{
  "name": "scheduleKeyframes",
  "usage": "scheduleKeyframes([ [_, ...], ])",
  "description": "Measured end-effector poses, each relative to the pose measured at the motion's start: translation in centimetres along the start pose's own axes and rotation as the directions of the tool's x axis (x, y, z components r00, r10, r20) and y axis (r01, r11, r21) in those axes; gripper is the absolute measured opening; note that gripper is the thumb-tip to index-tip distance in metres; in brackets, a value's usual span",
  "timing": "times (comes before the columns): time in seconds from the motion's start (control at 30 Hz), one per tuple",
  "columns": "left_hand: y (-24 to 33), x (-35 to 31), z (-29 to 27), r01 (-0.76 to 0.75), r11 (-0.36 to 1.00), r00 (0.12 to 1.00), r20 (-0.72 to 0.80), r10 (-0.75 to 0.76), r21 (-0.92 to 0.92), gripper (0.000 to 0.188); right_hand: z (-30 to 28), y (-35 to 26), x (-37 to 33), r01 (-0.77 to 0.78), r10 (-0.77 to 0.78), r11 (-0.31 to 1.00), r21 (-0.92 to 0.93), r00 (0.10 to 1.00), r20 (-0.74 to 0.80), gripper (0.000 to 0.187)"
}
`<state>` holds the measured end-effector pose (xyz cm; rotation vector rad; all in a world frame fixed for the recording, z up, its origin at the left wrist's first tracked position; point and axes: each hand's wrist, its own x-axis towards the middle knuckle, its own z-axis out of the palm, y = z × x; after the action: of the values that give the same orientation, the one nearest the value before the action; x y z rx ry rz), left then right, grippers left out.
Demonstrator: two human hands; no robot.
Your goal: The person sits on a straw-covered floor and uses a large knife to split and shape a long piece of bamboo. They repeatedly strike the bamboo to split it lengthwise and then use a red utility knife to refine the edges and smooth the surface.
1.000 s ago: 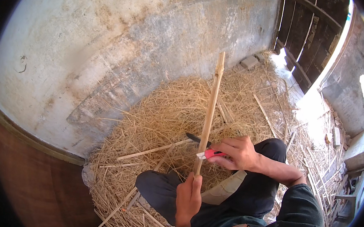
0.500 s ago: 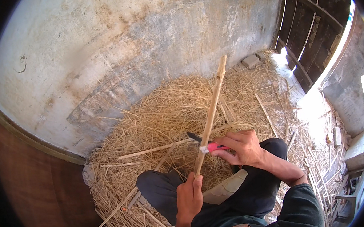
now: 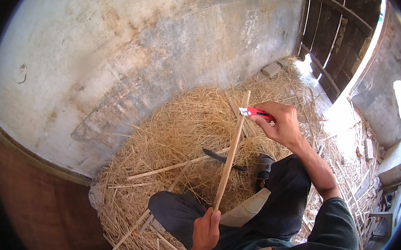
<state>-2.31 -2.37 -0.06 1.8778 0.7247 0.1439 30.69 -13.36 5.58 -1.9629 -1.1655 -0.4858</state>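
Note:
My left hand (image 3: 205, 231) is closed round the near end of a long, pale bamboo strip (image 3: 231, 156), which slants away and slightly right between my knees. In my right hand (image 3: 283, 125) is a red utility knife (image 3: 261, 115). Its pale metal front end meets the strip close to the far tip; the blade's edge is too small to make out. Below the strip, a black-bladed knife (image 3: 214, 155) lies on the straw, partly hidden by the strip.
Straw and shavings (image 3: 173, 141) cover the floor around my crossed legs (image 3: 282, 203). Several loose strips (image 3: 159, 171) lie on it. A stained wall (image 3: 126, 60) rises ahead, a brown panel (image 3: 38, 196) stands left, and a plank door (image 3: 338, 31) is at far right.
My right hand has moved with the utility knife up the strip toward its far end. The strip's far end sits lower in view, and the black knife is now less covered.

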Motion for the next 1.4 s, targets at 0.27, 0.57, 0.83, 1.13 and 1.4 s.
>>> scheduleKeyframes([
  [0.27, -2.6, 0.3, -0.7, 0.051, 0.989, 0.997, 0.064, -0.042, -0.139, 0.04, -0.9, 3.3, -0.9, -0.518, 0.282, 0.439, 0.735, 0.855, 0.435, 0.032],
  [0.57, -2.7, 2.1, -1.4, 0.408, 0.745, 0.843, 0.531, -0.085, -0.527, 0.07, 0.7, -2.0, -1.5, -0.528, 0.33, 0.526, 0.667, 0.849, 0.412, 0.044],
  [0.83, -4.5, 3.5, -1.2, 0.466, 0.658, 0.7, 0.701, 0.133, -0.591, 0.077, 1.0, -1.6, -2.0, -0.557, 0.329, 0.305, 0.772, 0.823, 0.464, 0.032],
  [1.13, -5.7, 4.3, -0.7, 0.487, 0.601, 0.643, 0.726, 0.244, -0.634, 0.078, 1.5, -1.6, -2.0, -0.535, 0.315, 0.231, 0.813, 0.831, 0.458, 0.029],
  [1.4, -4.5, 4.9, 0.4, 0.201, 0.739, 0.877, 0.454, 0.158, -0.643, 0.069, 2.1, -1.3, -1.5, -0.496, 0.459, 0.281, 0.822, 0.821, 0.338, 0.025],
])
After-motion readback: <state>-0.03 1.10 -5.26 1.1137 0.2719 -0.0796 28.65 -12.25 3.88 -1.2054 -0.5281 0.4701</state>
